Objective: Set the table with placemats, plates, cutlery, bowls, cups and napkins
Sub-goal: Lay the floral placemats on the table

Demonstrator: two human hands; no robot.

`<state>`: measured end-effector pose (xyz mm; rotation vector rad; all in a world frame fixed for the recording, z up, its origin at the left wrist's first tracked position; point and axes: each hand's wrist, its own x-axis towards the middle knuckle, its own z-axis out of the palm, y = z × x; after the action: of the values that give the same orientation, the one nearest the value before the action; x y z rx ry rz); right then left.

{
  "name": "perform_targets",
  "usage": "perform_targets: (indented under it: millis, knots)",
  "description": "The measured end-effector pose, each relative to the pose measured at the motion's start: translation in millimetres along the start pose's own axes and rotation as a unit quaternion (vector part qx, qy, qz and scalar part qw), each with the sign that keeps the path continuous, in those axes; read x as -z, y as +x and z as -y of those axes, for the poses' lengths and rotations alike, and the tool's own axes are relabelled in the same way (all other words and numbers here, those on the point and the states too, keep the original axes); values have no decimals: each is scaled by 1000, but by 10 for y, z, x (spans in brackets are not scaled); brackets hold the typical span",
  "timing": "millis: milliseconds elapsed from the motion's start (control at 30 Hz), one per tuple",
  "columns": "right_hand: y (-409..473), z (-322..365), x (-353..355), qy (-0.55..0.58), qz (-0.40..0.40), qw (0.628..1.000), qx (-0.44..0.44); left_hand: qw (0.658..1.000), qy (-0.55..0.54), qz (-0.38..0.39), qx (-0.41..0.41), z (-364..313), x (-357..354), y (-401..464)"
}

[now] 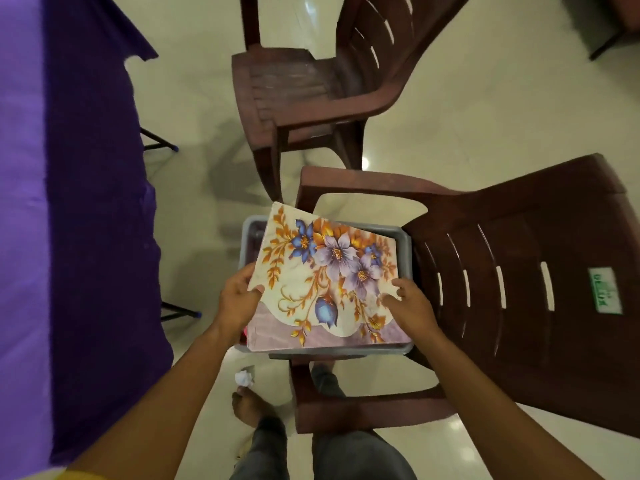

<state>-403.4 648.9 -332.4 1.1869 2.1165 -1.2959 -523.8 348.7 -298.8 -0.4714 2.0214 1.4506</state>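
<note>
Resting atop grey bin [403,237], floral placemat [322,271]

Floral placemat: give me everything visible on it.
The floral placemat is a flat cream rectangle printed with blue and lilac flowers and orange leaves, with a mauve scalloped band along the near edge. It looks thin and stiff. It is tilted, far-left corner raised, over a grey tub on a brown chair. The left hand pinches its left edge; the right hand touches its right edge.
</note>
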Motion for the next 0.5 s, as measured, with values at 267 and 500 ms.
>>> perform_targets:
  millis: [267, 500]
  knots:
    - [-197, 306, 215, -32, -60, 997, 30, 996, -83, 25, -34, -182, 926, -513]
    - [-338, 784, 54, 146, 69, 987, -25, 978, -199, 18, -58, 107, 1742, -1154]
